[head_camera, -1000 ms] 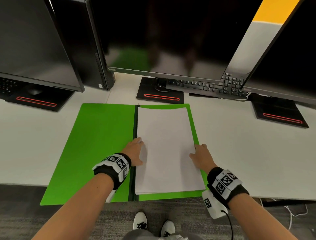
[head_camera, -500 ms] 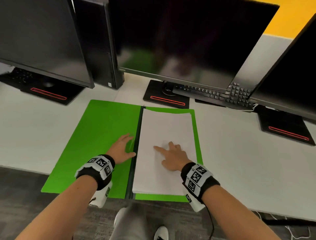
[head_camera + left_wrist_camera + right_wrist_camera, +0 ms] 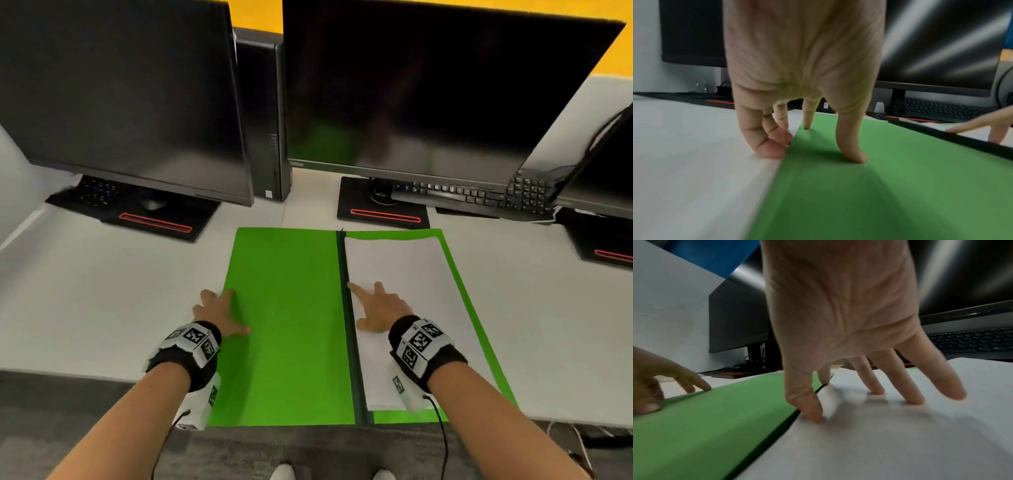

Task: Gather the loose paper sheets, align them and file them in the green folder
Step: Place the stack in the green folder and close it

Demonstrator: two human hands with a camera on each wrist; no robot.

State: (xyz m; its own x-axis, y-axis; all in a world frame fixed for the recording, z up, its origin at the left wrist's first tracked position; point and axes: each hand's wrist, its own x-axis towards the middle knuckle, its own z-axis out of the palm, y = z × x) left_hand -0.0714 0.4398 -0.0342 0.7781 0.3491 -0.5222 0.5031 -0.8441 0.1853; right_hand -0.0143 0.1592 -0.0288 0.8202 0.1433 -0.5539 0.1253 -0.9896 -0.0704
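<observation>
The green folder lies open and flat on the white desk, with a dark spine down its middle. A squared stack of white paper sheets rests on its right half. My left hand is at the outer left edge of the empty flap. Its fingertips touch the desk against that edge, and its thumb presses on the green. My right hand lies spread on the paper beside the spine, fingers pressing down.
Two dark monitors and a black tower stand behind the folder. A keyboard sits under the centre monitor, by a black stand base. The folder's near end overhangs the desk's front edge.
My left hand has moved from beside the spine across the flap to its outer left edge. My right hand has slid left over the paper from its right edge to the spine.
</observation>
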